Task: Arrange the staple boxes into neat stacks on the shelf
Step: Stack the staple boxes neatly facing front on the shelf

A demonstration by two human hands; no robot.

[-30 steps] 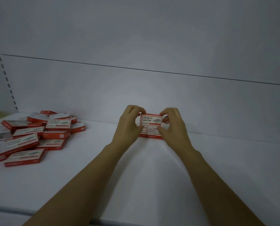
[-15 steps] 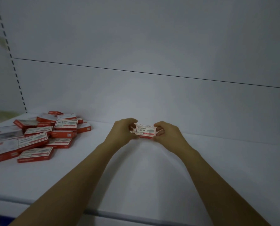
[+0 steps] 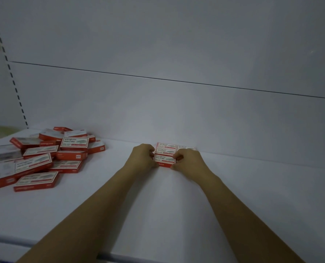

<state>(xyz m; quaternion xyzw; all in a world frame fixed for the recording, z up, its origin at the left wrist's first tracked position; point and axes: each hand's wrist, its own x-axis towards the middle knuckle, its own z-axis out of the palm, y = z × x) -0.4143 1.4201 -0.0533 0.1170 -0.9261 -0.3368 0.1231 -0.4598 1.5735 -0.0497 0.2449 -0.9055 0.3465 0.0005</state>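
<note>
A red-and-white staple box (image 3: 164, 160) lies flat on the white shelf (image 3: 158, 205), pinched at its two ends by my left hand (image 3: 143, 156) and my right hand (image 3: 188, 158). Just behind it, near the back wall, sit other flat staple boxes (image 3: 166, 147) in a tidy group; one more box (image 3: 186, 148) lies to their right, partly hidden by my right hand. A loose pile of staple boxes (image 3: 44, 158) covers the shelf's left side.
The white back panel (image 3: 176, 111) rises right behind the arranged boxes. A perforated upright (image 3: 10, 69) runs up the left side. The shelf's front edge (image 3: 120, 257) is near the bottom of view.
Both hands lowered the held box from a raised, tilted pose down flat onto the shelf in front of the arranged boxes. The camera view shifted so the pile appears further right.
</note>
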